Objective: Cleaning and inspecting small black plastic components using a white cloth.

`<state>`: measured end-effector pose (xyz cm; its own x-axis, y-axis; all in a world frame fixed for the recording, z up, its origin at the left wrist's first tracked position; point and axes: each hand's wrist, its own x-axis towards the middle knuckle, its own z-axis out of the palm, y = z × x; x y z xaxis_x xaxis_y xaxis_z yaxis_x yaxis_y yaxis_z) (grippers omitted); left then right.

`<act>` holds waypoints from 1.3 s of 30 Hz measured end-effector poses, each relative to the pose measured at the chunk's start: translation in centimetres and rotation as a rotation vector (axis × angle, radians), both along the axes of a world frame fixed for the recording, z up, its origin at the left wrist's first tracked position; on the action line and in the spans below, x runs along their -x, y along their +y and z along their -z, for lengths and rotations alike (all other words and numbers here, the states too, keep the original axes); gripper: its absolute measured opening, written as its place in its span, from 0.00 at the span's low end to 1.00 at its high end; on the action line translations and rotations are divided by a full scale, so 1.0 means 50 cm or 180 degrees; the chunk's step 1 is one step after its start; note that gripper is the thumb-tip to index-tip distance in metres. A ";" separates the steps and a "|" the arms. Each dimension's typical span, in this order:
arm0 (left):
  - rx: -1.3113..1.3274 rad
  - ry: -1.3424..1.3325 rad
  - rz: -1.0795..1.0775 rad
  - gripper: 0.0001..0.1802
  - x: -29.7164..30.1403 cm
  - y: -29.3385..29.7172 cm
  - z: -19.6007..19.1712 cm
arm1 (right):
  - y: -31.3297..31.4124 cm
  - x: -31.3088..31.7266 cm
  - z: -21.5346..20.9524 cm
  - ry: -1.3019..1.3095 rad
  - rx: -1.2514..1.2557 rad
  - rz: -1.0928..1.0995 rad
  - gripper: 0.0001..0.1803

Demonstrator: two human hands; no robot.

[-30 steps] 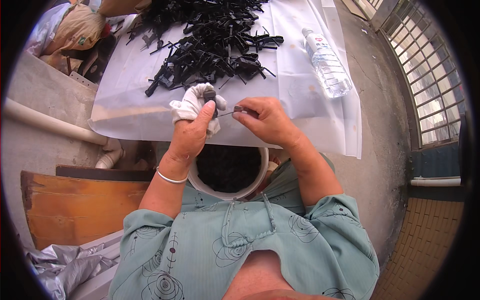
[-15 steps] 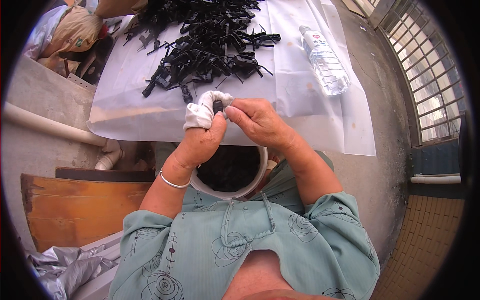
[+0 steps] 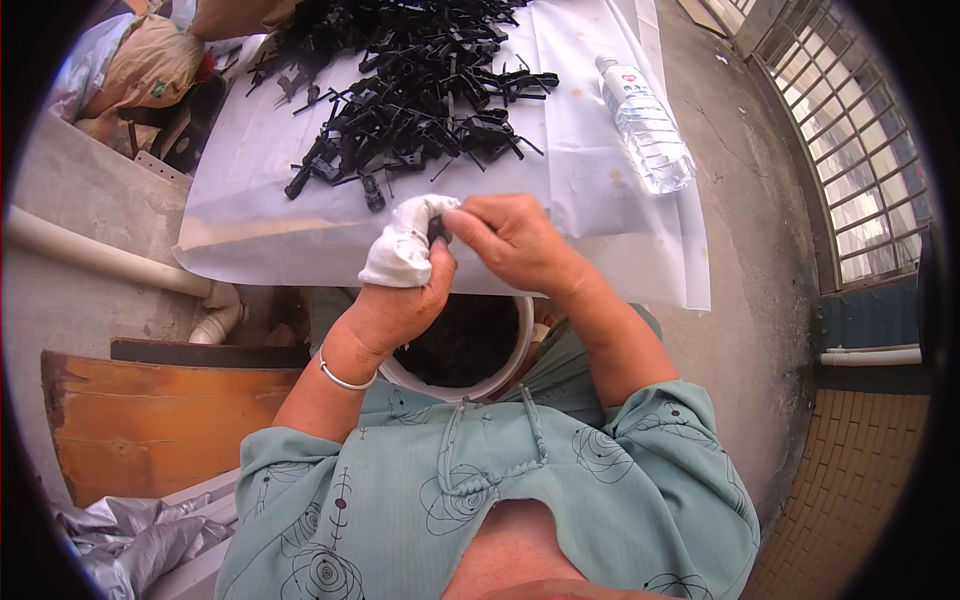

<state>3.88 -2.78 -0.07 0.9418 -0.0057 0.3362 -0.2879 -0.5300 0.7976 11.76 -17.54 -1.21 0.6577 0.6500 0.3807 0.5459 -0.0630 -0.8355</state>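
Observation:
My left hand (image 3: 395, 300) grips a white cloth (image 3: 402, 247) wrapped around a small dark part (image 3: 437, 231). My right hand (image 3: 510, 240) pinches that same part from the right, fingertips pressed against it; whether it holds a tool is hidden. Both hands meet above a white round bucket (image 3: 515, 360) with dark contents, held in my lap. Beyond the hands, a large pile of black plastic parts (image 3: 420, 90) lies on a white plastic sheet (image 3: 580, 200).
A clear plastic water bottle (image 3: 645, 125) lies on the sheet at the right. A white pipe (image 3: 100, 255) runs along the left, with an orange wooden board (image 3: 150, 420) below it. Brown sacks (image 3: 140, 75) sit at upper left. A metal grille (image 3: 860, 150) borders the concrete floor.
A thin metal tool seen in my right hand a second ago is no longer visible. Both hands have closed together on the cloth-wrapped part and moved slightly away from my body.

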 end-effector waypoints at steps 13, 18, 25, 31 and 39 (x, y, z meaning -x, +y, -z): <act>0.0570 -0.0115 -0.0237 0.17 -0.036 0.001 0.032 | -0.012 -0.007 0.015 0.0529 -0.0127 0.1460 0.10; 0.1498 -0.0383 -0.0205 0.14 -0.053 -0.007 0.046 | -0.005 0.037 -0.002 0.1555 -0.0045 0.0463 0.10; 0.2120 0.0915 0.0373 0.13 -0.032 0.012 0.029 | 0.002 0.024 0.009 -0.1433 -0.0312 0.1003 0.10; 0.2270 0.0904 0.0474 0.14 -0.018 -0.015 0.009 | 0.013 0.011 0.022 -0.0423 -0.0704 0.1126 0.10; 0.1688 0.0779 -0.0093 0.14 -0.013 -0.025 0.003 | -0.005 0.008 0.008 -0.0104 -0.0040 0.0372 0.13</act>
